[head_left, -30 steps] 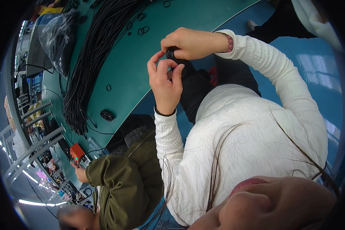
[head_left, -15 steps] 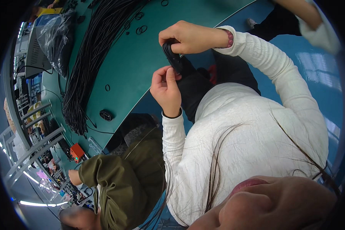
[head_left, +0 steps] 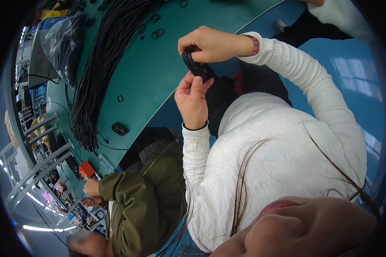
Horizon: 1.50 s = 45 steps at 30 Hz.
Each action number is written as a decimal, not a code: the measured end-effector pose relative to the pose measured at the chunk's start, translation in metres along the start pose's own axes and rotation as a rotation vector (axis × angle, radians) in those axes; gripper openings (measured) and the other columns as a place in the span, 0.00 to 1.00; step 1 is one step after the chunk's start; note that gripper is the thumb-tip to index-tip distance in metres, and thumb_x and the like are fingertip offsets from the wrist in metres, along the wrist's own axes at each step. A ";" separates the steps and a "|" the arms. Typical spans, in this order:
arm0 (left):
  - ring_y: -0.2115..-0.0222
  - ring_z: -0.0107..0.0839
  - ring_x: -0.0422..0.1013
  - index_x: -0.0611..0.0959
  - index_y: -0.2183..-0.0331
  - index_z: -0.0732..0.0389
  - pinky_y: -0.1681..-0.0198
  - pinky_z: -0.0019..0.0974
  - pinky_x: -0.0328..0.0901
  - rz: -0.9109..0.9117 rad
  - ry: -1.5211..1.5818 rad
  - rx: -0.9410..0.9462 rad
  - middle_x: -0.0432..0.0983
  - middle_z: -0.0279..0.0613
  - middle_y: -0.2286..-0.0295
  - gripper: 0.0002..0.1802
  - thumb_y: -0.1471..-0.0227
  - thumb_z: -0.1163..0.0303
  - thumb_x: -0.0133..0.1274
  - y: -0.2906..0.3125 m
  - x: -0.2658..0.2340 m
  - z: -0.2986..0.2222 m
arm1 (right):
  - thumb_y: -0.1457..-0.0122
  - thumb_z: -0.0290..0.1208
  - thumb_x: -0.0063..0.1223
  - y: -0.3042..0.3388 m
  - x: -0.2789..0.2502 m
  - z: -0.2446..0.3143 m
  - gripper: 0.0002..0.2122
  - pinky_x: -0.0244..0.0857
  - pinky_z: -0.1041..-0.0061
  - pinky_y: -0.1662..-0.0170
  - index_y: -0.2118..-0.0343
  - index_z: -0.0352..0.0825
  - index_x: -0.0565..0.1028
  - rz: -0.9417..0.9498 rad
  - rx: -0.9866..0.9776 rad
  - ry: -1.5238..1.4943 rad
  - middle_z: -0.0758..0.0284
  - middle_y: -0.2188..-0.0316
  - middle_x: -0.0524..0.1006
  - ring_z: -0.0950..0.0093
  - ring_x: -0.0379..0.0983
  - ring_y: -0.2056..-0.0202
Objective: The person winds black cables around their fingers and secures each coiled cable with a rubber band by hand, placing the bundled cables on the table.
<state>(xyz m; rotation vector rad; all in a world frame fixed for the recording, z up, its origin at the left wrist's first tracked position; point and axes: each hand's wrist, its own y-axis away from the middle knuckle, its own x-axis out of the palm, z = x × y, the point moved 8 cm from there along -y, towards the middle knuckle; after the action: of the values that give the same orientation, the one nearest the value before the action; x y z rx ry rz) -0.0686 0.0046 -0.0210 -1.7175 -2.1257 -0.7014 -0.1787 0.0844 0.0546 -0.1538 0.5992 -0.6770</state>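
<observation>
A small bundle of coiled black cable is held just off the table's edge, above my lap. My right hand, with a red band at its wrist, grips the upper end of the coil between thumb and curled fingers. Below it, my left hand has its thumb and fingers closed round the coil's lower end. Part of the coil is hidden behind the fingers and blends into the dark trousers behind it.
On the green table lie a long bunch of black cables, several thin black rings and another coiled cable. A clear plastic bag stands farther left. A person in an olive jacket sits at my left, near an orange box.
My left hand has moved up and right, with its fingers now round the coil's lower end. My right hand is nearly still. The neighbour's hands have come together near the orange box.
</observation>
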 end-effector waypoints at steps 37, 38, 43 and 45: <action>0.56 0.57 0.70 0.70 0.51 0.68 0.54 0.50 0.68 0.295 0.495 -0.427 0.67 0.57 0.51 0.20 0.39 0.65 0.35 -0.004 0.041 0.027 | 0.56 0.18 0.45 0.018 -0.005 -0.019 0.06 0.65 0.68 0.74 0.73 0.28 0.71 -0.077 0.126 -0.033 0.59 0.81 0.74 0.64 0.72 0.79; 0.54 0.56 0.68 0.70 0.51 0.67 0.53 0.51 0.67 0.339 0.504 -0.426 0.65 0.60 0.49 0.22 0.38 0.62 0.34 -0.005 0.040 0.028 | 0.56 0.18 0.45 0.017 -0.003 -0.016 0.06 0.65 0.68 0.74 0.72 0.28 0.72 -0.060 0.068 -0.045 0.59 0.81 0.75 0.65 0.72 0.79; 0.57 0.45 0.71 0.75 0.56 0.67 0.53 0.48 0.66 0.155 0.153 -0.365 0.71 0.52 0.54 0.18 0.39 0.63 0.41 -0.014 0.015 0.026 | 0.56 0.18 0.46 0.023 -0.001 -0.028 0.06 0.63 0.73 0.76 0.72 0.29 0.71 0.019 0.121 -0.098 0.60 0.81 0.73 0.67 0.71 0.80; 0.62 0.34 0.71 0.76 0.58 0.66 0.55 0.41 0.65 0.205 0.083 -0.356 0.74 0.44 0.60 0.13 0.42 0.68 0.46 -0.018 0.009 0.021 | 0.56 0.18 0.47 0.026 -0.002 -0.030 0.06 0.63 0.74 0.76 0.72 0.29 0.71 0.033 0.097 -0.091 0.60 0.81 0.72 0.67 0.70 0.80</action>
<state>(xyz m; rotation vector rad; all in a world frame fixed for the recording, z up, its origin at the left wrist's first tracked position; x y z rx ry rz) -0.0869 0.0207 -0.0367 -2.0084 -1.8170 -1.1194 -0.1833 0.1072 0.0226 -0.0832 0.4800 -0.6624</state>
